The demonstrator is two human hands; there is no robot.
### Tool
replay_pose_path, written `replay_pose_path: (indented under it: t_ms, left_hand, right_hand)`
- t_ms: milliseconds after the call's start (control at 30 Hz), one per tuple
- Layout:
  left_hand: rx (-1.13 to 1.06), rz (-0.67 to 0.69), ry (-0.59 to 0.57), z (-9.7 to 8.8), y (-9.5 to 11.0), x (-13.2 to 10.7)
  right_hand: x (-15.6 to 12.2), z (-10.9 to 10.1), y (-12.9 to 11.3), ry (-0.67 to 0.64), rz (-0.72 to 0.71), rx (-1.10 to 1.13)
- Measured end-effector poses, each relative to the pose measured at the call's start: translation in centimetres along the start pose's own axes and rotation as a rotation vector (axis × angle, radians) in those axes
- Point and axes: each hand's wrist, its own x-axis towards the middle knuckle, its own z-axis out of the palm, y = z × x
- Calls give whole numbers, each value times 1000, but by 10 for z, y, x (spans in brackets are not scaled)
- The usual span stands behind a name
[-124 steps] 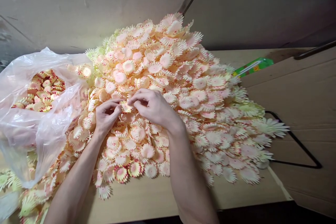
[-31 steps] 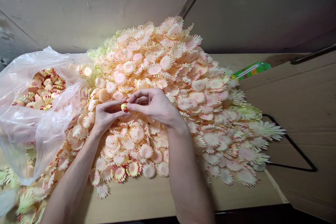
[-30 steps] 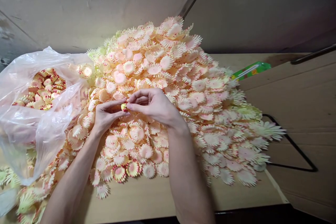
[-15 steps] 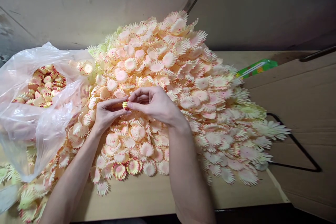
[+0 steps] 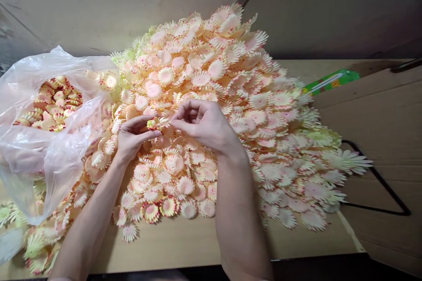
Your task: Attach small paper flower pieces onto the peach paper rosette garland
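Observation:
Between the thumb and fingers of my left hand point(image 5: 135, 136) is a small artificial flower petal piece point(image 5: 158, 123), yellowish with red-tipped petals. My right hand point(image 5: 202, 125) is closed in a pinch at its right end, thumb against forefinger, with the other fingers curled in. Both hands are over a large heap of artificial flower petal layers point(image 5: 217, 70), cream and pale pink with fringed edges. The exact contact at my right fingertips is too small to make out clearly.
On the left, an open translucent plastic bag point(image 5: 66, 149) holds curled petal pieces point(image 5: 56, 103). A cardboard sheet point(image 5: 372, 127) stands at right beside a black metal bar point(image 5: 392, 193). A green packet point(image 5: 332, 81) lies behind the heap. The wooden table's front edge point(image 5: 171, 268) runs along the bottom.
My right hand has moved slightly right and up from my left fingers. The petal piece, compact before, now looks longer and spread toward my right fingertips. The view has shifted slightly.

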Motion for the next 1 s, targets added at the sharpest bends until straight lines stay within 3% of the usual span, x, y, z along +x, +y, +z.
replay_pose_path:
  t_ms: [233, 667, 1000]
  left_hand:
    - [-54, -18, 32, 2, 2, 2]
    - [45, 19, -160, -1, 4, -1]
    - [-30, -79, -24, 0, 0, 0]
  right_hand:
    - [0, 2, -1, -61, -57, 41]
    - [-2, 15, -4, -135, -60, 86]
    - [-3, 11, -2, -118, -88, 14]
